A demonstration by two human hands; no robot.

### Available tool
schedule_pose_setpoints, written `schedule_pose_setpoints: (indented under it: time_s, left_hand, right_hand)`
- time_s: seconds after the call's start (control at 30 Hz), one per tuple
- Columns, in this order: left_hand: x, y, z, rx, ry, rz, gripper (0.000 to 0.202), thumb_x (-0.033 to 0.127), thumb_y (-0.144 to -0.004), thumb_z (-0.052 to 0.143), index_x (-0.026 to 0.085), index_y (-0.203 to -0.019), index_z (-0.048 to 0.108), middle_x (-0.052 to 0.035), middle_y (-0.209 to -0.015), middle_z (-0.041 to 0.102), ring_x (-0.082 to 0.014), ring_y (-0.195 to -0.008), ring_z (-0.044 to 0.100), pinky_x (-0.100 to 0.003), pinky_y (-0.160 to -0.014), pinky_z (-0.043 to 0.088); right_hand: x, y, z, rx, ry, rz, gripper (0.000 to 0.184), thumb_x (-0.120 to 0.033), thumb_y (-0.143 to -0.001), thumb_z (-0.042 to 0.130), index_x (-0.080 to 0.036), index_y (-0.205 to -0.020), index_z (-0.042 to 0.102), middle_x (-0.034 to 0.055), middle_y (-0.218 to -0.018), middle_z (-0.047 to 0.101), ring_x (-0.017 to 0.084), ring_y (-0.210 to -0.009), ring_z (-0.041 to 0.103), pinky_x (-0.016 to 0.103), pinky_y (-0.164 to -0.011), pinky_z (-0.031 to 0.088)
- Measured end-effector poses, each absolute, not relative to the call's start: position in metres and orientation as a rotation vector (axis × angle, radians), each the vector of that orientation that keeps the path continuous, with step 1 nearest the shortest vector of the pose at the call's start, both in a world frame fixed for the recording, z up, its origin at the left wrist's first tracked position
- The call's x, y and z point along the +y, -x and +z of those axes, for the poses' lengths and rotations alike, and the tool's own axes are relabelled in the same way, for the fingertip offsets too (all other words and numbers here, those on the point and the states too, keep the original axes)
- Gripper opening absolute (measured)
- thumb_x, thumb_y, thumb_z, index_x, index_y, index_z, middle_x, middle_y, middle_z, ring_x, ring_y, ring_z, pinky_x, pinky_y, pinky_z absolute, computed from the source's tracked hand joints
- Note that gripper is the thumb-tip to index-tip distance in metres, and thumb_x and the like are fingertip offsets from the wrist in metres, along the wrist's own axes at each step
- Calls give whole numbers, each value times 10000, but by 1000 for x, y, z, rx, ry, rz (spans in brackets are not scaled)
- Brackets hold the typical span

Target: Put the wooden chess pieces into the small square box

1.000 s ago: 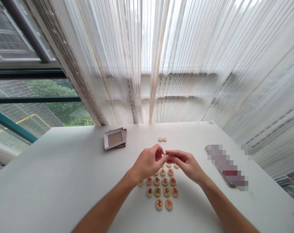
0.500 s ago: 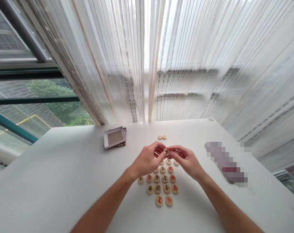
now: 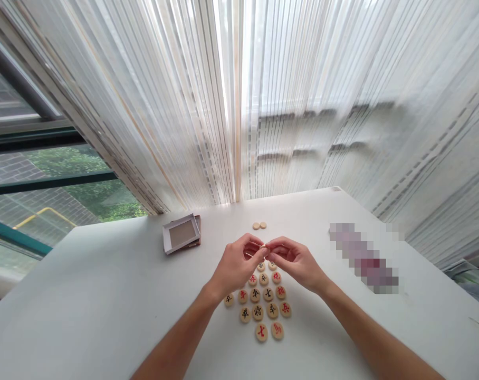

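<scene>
Pale wooden xiangqi pieces (image 3: 268,294) bear red or black characters; the sheer white curtain (image 3: 144,105) shows vertical beige and grey stripes; the tabletop (image 3: 105,285) is white.

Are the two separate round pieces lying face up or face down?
Face down: the two wooden pieces show blank tops, no painted characters.

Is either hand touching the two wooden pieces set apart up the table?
No, the two wooden pieces lie beyond the left hand and right hand, clear of both.
</scene>
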State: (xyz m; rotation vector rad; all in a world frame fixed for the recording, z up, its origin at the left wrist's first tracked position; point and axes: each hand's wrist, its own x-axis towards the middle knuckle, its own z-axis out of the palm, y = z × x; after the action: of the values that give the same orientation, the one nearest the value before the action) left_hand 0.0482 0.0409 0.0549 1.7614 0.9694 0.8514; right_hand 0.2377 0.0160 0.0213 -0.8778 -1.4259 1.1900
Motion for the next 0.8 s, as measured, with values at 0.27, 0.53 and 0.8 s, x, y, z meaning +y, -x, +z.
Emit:
schedule_pose_setpoints:
  time_s: [0.27,0.53,0.8]
  left_hand:
    - [46,-43,51,876,-1734,764,217,328,-943,605,169,-1074,672,-103,-1025,752,-218,-962,724,-338,-853,583]
    - [44,-43,55,912,-1839,769,251,314,-901,656,194,-1121,670,-65,-964,756,-201,-915,725,-323,-808,587]
    - [42,-44,58,1005,-1793,853,196,366,-915,633,181,-964,672,-64,-879,763,-201,-841,747,-308,-770,597]
  right_hand:
    - [14,-236,18,-1602,970,846,178,-334,-901,690,-240,-1051,708,69,-992,703,213,-867,689,377,-791,599]
    - [15,-235,17,-1433,992,1074,216,-391,-933,634,-223,-1049,704,45,-973,752,205,-881,733,353,-815,608]
    - [13,-232,18,-1474,913,1096,278,-346,-900,696,-220,-1146,669,65,-1069,736,218,-979,720,378,-891,601]
